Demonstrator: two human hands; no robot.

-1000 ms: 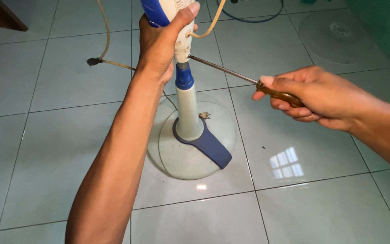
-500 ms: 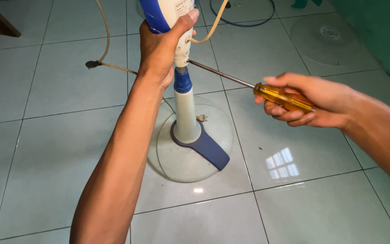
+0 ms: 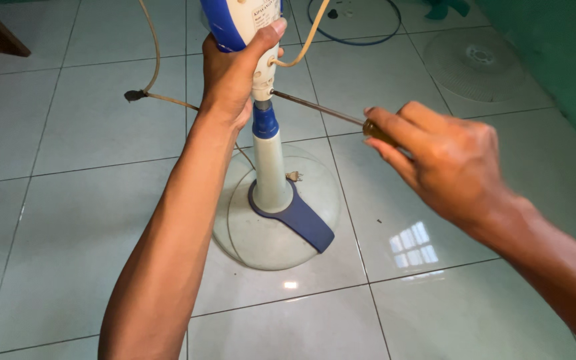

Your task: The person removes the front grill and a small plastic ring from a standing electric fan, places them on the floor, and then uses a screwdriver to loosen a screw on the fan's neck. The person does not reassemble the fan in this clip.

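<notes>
My left hand [image 3: 231,77] grips the fan stand [image 3: 261,107] upright at the middle of the floor tiles [image 3: 68,220]. My right hand [image 3: 445,160] is closed around the screwdriver [image 3: 321,110], tip seated at the stand's side. Screw apparently not out; stand not yet dismantled.

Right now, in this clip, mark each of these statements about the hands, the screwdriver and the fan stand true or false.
1. The left hand grips the fan stand column. True.
2. The right hand is empty. False: it holds a screwdriver.
3. The screwdriver tip meets the column. True.
4. The round base lies on a wooden table. False: it stands on a tiled floor.
5. A fan grille lies on the floor. True.
</notes>
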